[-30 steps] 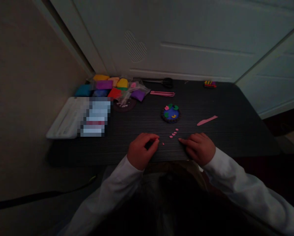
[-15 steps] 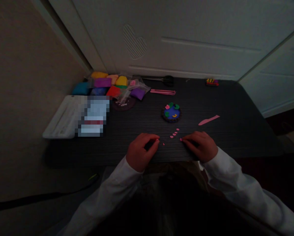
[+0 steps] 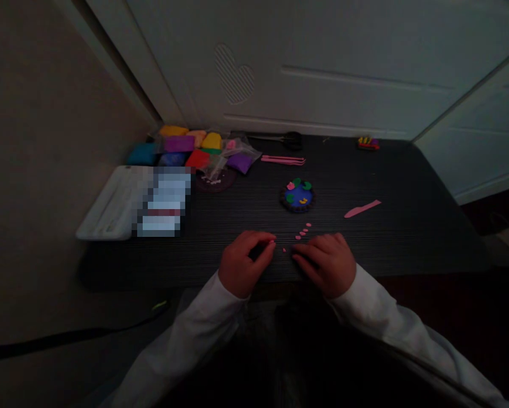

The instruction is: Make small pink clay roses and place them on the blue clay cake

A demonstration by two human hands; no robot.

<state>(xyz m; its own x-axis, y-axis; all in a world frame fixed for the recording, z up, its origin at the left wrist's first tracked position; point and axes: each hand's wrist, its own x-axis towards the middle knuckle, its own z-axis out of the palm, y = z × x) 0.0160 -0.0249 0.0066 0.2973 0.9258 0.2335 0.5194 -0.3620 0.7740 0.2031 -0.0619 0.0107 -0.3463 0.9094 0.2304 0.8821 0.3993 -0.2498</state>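
My left hand [image 3: 242, 263] pinches a pink bit [image 3: 272, 242], while my right hand [image 3: 331, 263], whose grip I cannot tell, has moved inward, bringing the pink crumb [image 3: 284, 250] within reach.

The left hand [image 3: 244, 265] mostly hid its pink bit [image 3: 272, 242]. Blocks blurred the bright panel [image 3: 165, 198]. Whether the right hand [image 3: 329, 265] held anything was unclear. The bottom edge cut 2 sleeves [image 3: 195, 326].

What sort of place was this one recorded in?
Probably a room in a home, used as a craft spot: a dark table against a white panelled surface, bags of coloured material, perhaps modelling clay, and a small blue model with green pieces.
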